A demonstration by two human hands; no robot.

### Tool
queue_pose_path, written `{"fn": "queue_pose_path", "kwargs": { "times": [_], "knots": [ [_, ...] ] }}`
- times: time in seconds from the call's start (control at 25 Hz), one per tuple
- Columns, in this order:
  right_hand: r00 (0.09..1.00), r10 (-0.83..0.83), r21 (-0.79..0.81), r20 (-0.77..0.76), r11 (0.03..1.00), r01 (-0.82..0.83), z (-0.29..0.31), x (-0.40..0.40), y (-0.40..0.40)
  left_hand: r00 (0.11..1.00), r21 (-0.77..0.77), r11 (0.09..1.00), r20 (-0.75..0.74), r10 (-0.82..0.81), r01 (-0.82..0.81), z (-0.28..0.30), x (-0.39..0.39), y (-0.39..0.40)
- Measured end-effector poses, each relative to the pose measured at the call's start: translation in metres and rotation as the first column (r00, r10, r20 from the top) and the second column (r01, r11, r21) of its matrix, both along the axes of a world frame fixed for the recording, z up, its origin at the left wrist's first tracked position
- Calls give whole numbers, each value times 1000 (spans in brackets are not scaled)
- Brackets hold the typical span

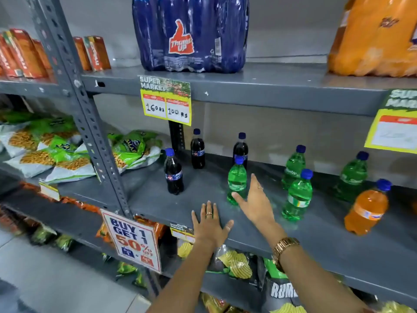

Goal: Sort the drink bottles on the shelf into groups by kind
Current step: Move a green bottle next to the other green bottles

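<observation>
Both hands are over the grey metal middle shelf (316, 242). Left hand (211, 223) lies flat on the front edge of this shelf, palm down, fingers spread, holding nothing; one ring is on a finger. Right hand (256, 201) is raised above the shelf with fingers spread apart and empty, the thumb just beside the base of the nearest green plastic bottle (237, 180); I cannot tell if it touches. A gold watch (284, 246) is on the right wrist.

On the shelf stand eight small bottles, all with blue caps. Three are dark cola bottles: one in front on the left (173, 171), one behind it near the back wall (198, 149), and one further right (240, 147), partly hidden behind the nearest green bottle. Four are green bottles: the one near the hand, two more in the middle (294, 167) (297, 195), and one further right (353, 177). One orange drink bottle (366, 207) stands at the right, near the front edge. The kinds are mixed, not yet grouped.

On the upper shelf there is one blue wrapped pack of cola bottles (190, 33) and one orange wrapped pack (374, 37). Green snack bags (133, 149) lie at the left of the bottles.
</observation>
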State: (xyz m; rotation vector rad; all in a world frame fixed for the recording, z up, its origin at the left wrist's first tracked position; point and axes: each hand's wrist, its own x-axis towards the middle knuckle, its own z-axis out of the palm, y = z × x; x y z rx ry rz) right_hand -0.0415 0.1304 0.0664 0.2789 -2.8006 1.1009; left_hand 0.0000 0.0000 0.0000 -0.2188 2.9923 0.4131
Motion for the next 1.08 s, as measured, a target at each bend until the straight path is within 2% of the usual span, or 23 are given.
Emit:
{"fn": "queue_pose_path", "kwargs": {
  "times": [0.12,0.28,0.68,0.8,1.08],
  "knots": [
    [996,-83,-106,-35,991,79,3,-17,-14,1000,-49,999,-26,4,-5,-7,-4,2],
    [996,-84,-201,-30,977,76,3,-26,-23,999,-70,997,-33,-13,11,-10,-5,-2],
    [988,-128,-54,-89,991,124,-4,22,35,988,-33,990,-78,-137,135,-6,21,4],
    [982,-151,-42,-113,988,147,-6,44,67,980,-35,985,-96,-173,170,-2,29,21],
    [952,-261,-10,-160,965,263,-6,79,156,914,-76,928,-166,-371,364,13,33,91]
  ]
}}
